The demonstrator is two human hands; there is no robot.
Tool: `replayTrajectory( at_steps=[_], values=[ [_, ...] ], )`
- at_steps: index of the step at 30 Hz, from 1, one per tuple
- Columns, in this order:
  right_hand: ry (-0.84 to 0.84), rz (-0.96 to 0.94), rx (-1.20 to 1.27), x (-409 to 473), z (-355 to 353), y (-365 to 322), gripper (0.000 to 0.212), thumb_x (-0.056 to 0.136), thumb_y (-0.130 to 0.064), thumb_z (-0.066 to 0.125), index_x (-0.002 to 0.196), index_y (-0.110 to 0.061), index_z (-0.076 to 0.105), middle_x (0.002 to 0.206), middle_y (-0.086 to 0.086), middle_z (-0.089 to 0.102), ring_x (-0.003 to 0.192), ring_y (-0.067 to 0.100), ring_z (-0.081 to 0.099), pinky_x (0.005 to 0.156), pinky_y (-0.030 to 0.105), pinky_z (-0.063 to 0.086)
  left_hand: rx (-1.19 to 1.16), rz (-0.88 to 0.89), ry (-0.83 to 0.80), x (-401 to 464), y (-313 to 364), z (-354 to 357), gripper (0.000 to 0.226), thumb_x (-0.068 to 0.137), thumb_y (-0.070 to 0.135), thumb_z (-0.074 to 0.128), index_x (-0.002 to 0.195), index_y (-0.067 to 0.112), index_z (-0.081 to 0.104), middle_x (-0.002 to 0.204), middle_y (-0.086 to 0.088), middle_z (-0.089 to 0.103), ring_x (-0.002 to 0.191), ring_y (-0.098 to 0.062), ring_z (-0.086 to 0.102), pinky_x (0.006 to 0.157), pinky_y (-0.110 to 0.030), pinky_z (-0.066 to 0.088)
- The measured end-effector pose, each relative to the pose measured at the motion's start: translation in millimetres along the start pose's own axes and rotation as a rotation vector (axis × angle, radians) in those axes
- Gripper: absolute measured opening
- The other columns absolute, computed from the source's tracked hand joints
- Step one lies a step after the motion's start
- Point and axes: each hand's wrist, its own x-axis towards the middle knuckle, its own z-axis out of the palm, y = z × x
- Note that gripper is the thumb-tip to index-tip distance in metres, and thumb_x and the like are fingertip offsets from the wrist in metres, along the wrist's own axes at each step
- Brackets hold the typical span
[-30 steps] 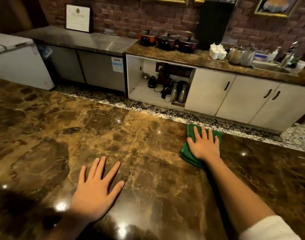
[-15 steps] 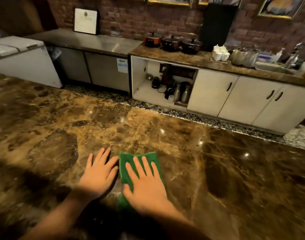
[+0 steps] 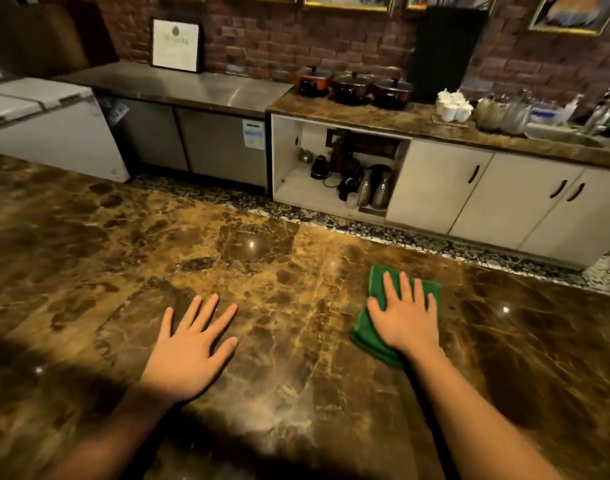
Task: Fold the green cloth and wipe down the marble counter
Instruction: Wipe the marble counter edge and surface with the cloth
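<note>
Right hand [image 3: 405, 327] presses flat on the folded green cloth [image 3: 365, 332] at three o'clock, wiping the marble counter [image 3: 89, 254]; left hand [image 3: 191, 351], empty, spread at nine o'clock, likely bracing.

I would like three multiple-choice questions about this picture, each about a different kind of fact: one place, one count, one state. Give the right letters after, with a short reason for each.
1. Where is the folded green cloth?
A. under the right hand
B. under the left hand
C. inside the open cabinet

2. How many lidded pots stand on the far brown counter?
A. one
B. three
C. five

3. What is the state of the left hand?
A. closed in a fist
B. holding a cup
C. flat, fingers spread, on the brown marble counter

Answers:
1. A, since the right hand presses flat on the cloth.
2. B, since one orange pot and two dark pots stand in a row.
3. C, since the palm lies empty on the brown marble counter.
</note>
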Motion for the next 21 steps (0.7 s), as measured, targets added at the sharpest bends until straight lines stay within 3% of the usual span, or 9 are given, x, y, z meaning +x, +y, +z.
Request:
replayTrajectory(
  at_steps=[6,10,14,19,21],
  values=[
    [-0.039,0.064,0.008,87.8,-11.4,-37.3,0.079,0.086,-0.075,0.014,0.155,-0.038,0.003,0.164,0.000,-0.005,0.149,0.029,-0.009,0.117,0.052,-0.005,-0.010,0.024,0.034,3.4,-7.7,12.2,0.060,0.083,0.078,-0.004,0.139,0.063,-0.015,0.157,0.019,-0.019,0.143,-0.009,-0.028,0.115,-0.047,-0.015],
    [-0.071,-0.027,0.001,98.3,-8.1,-85.1,0.078,0.084,-0.075,0.013,0.154,-0.042,0.001,0.164,-0.002,-0.007,0.149,0.029,-0.011,0.117,0.053,-0.006,-0.036,0.026,0.045,4.3,-7.2,13.2,0.057,0.084,0.077,-0.003,0.139,0.065,-0.012,0.158,0.017,-0.016,0.143,-0.011,-0.026,0.112,-0.046,-0.021],
    [-0.063,-0.193,-0.026,47.7,6.7,-133.2,0.079,0.081,-0.076,0.009,0.153,-0.044,0.000,0.164,-0.002,-0.005,0.149,0.027,-0.010,0.117,0.051,-0.007,-0.055,0.033,0.049,4.8,-7.3,12.7,0.059,0.085,0.075,0.001,0.142,0.061,-0.010,0.157,0.015,-0.014,0.144,-0.012,-0.022,0.114,-0.051,-0.016],
    [-0.030,-0.265,-0.043,-67.1,22.2,-162.2,0.075,0.083,-0.070,0.010,0.153,-0.044,-0.002,0.164,-0.002,-0.007,0.149,0.026,-0.012,0.118,0.048,-0.008,-0.095,0.043,0.029,2.5,-6.4,4.6,0.066,0.086,0.073,0.006,0.148,0.052,0.001,0.162,0.009,-0.002,0.149,-0.019,-0.009,0.115,-0.055,-0.010],
    [0.053,-0.301,-0.052,-116.3,26.6,-156.0,0.072,0.085,-0.066,0.023,0.153,-0.044,0.012,0.163,0.001,0.010,0.150,0.027,0.003,0.118,0.044,-0.001,-0.184,0.057,-0.012,4.2,-10.7,-1.3,0.068,0.084,0.074,0.010,0.148,0.053,0.000,0.163,0.008,-0.001,0.149,-0.016,-0.011,0.115,-0.053,-0.011]
  ],
)
